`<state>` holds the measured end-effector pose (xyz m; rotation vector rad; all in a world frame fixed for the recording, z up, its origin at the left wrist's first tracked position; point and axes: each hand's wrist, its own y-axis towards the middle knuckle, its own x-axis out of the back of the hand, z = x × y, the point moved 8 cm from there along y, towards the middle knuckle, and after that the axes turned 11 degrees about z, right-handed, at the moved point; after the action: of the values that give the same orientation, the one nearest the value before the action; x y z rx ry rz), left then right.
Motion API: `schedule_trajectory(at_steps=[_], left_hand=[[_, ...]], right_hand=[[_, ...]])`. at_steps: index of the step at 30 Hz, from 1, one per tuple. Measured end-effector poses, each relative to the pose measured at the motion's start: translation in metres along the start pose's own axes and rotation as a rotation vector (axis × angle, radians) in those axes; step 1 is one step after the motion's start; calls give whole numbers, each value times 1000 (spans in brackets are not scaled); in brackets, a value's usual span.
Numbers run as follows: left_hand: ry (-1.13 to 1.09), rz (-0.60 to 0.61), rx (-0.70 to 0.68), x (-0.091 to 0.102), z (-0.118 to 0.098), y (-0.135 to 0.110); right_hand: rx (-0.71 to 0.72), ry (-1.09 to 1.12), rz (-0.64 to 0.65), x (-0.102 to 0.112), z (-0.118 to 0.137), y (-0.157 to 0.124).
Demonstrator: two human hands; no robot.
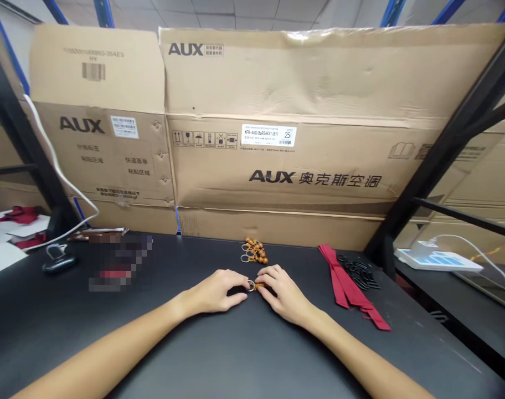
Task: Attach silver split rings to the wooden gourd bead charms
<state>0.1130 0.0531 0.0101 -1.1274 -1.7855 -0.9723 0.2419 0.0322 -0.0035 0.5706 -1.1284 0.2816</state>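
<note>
Okay, largest first. One black table [236, 354] fills the lower frame. Two big AUX cartons stand behind it side by side, the left carton [98, 144] and the wider right carton [310, 166], walling off the back edge. One black shelf post [443, 149] slants down at the right, and one white cable [57, 172] hangs down at the left.

Two bare forearms come in from the bottom. The left hand [215, 292] and right hand [283, 296] meet at table centre, palms down, fingers curled, fingertips touching. The left hand pinches one small metal key ring [251, 286]; the right hand pinches one brown charm [258, 286] just beside the ring, low on the table top.

Red ribbons [344, 277], at least two overlapping strips, lie right of the right hand. Beside them is a heap of black rings [358, 270], too tangled to count. One white power strip [437, 259] sits far right beyond the post. One black object [59, 261] sits far left. A small pile of finished keychains [254, 251], several but the number is unclear, lies just behind the hands. Nothing lies between the hands and the pile.
</note>
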Motion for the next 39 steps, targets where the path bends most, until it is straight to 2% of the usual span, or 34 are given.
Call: schedule_trajectory(at_steps=[12, 24, 33, 39], left_hand=[[92, -62, 39, 2, -7, 1], [96, -75, 85, -3, -3, 0], [109, -64, 4, -1, -14, 1], [51, -71, -7, 1, -13, 1]], right_hand=[[-36, 275, 30, 1, 8, 1], [-36, 346, 75, 2, 10, 1], [-7, 386, 129, 0, 17, 0], [-53, 359, 97, -2, 8, 1]])
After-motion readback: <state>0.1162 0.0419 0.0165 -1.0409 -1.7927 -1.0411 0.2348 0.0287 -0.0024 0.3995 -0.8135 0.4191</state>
